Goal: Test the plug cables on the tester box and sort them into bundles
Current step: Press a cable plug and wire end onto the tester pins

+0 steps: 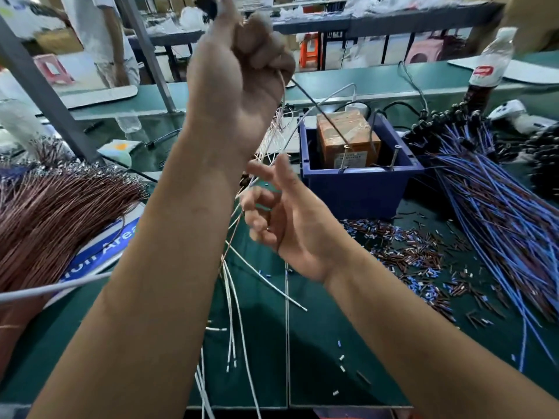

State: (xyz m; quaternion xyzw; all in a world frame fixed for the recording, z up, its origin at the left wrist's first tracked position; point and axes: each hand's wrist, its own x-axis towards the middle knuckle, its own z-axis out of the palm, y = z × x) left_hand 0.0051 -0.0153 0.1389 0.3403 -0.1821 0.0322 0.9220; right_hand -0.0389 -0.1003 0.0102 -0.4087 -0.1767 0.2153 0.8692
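Observation:
My left hand (239,74) is raised high and grips the top of a small bunch of thin white and brown cables (231,297), which hang down to the green table. Lower and to the right, my right hand (281,219) has its fingers loosely curved around the hanging strands, touching them. Behind my hands stands the tester box (348,140), orange-brown, inside a blue bin (363,189). A big bundle of brown cables (54,207) lies at the left. A pile of blue and brown plug cables (496,195) with black plugs lies at the right.
Small cut blue and brown sleeve pieces (423,261) litter the table right of centre. A bottle (490,68) stands at the back right, and a blue sign (102,246) lies under the brown bundle. A person stands beyond the bench at upper left.

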